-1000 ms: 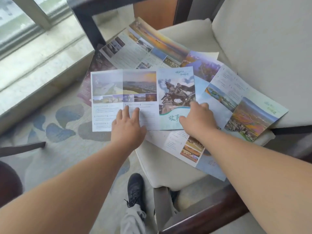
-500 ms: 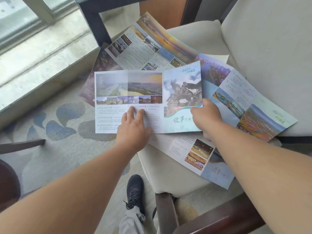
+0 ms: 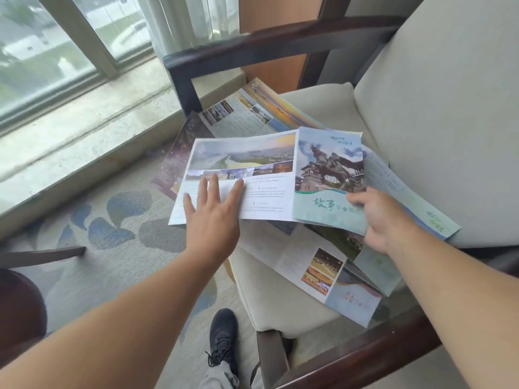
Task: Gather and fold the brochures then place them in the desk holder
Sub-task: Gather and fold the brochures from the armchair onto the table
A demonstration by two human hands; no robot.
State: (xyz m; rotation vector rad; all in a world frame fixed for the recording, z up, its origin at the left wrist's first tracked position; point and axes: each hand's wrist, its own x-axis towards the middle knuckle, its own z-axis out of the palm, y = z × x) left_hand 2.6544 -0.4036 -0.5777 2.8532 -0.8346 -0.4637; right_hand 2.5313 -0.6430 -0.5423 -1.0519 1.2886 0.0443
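Several unfolded brochures lie overlapping on the cream seat of an armchair (image 3: 295,313). The top brochure (image 3: 269,178) shows landscape photos and a teal cover panel with a statue. My left hand (image 3: 212,214) lies flat with straight fingers on its left text panel. My right hand (image 3: 376,217) grips the cover panel's right edge, which is raised at the fold. Under it lie a brochure with a sunset strip (image 3: 252,108), a dark purple one (image 3: 179,155), one with orange photos (image 3: 325,273) and a pale one (image 3: 415,203) at the right. No desk holder is in view.
The armchair has dark wooden arms (image 3: 252,49) and a cream backrest (image 3: 438,108). A window and stone sill (image 3: 70,119) run along the left. Patterned carpet (image 3: 112,220) covers the floor. My black shoe (image 3: 223,335) stands below the seat. Another dark chair arm (image 3: 42,254) pokes in at left.
My right hand has lifted the cover panel, bending the top brochure at its fold. My left hand has slid left with its fingers spread. The camera has drawn back.
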